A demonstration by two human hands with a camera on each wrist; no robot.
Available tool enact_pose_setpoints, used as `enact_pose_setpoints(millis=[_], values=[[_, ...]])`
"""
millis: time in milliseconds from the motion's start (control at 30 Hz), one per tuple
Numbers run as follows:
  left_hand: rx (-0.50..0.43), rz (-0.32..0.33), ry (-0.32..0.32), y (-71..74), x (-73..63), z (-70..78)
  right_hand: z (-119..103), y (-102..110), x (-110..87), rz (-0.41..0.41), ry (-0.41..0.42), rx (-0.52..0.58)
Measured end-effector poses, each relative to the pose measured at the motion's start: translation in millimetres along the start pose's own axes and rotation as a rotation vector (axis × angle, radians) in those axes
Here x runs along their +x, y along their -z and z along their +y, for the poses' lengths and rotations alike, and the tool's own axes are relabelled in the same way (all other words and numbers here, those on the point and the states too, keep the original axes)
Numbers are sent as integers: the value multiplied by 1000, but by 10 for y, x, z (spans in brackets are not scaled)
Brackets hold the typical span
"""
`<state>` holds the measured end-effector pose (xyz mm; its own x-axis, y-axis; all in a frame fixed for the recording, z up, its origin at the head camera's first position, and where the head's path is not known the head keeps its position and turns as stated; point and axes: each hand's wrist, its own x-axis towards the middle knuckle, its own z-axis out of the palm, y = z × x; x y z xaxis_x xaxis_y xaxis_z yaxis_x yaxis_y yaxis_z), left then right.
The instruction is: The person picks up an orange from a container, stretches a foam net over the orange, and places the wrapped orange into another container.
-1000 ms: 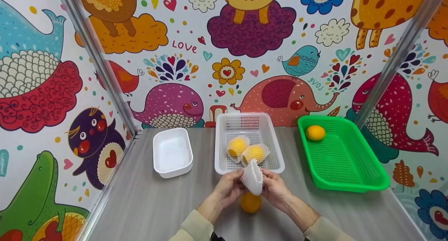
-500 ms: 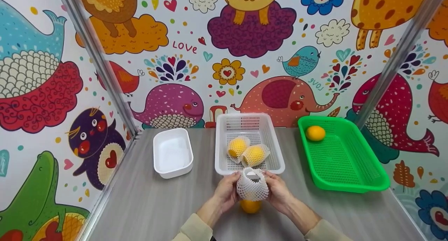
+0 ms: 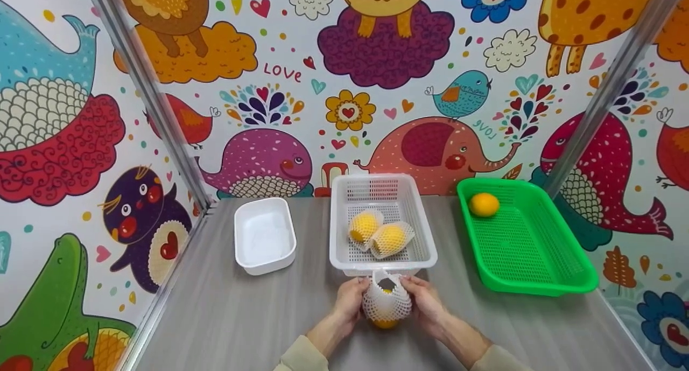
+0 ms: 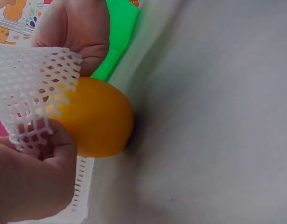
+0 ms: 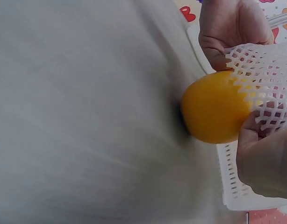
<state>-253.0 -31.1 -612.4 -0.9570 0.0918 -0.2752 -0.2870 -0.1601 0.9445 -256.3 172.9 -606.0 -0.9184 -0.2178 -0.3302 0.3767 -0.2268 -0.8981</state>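
An orange [image 3: 385, 324] sits on the table in front of me, its upper part covered by a white foam fruit net [image 3: 387, 305]. My left hand [image 3: 349, 302] pinches the net's left side, while my right hand [image 3: 426, 300] grips its right side. In the left wrist view, the net's lattice edge drapes over one end of the orange [image 4: 106, 121], and the rest of the fruit is bare. From the right wrist, the bare orange [image 5: 211, 109] shows beside the thumb. Some of my fingertips are hidden behind the net.
A white basket [image 3: 338, 258] just beyond my hands holds two netted yellow fruits [image 3: 388, 238]. Left of it stands a small white tub [image 3: 264, 264]. The green basket [image 3: 530, 290] at right contains one bare orange [image 3: 484, 204]. Patterned walls enclose the table [image 3: 226, 317].
The net was first narrow and seen edge-on above the orange; my hands have spread its mouth and brought it down over the fruit. The baskets and their contents stay put.
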Motion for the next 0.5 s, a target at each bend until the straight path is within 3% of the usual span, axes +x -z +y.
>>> enact_pose_setpoints(millis=[233,367,500], values=[[42,54,39,-13,43,-86,133,46,56,12,-10,-14],[70,53,61,11,25,-131,196,66,70,29,-8,-30],[132,62,60,64,133,-326,244,77,64,56,-6,-75]])
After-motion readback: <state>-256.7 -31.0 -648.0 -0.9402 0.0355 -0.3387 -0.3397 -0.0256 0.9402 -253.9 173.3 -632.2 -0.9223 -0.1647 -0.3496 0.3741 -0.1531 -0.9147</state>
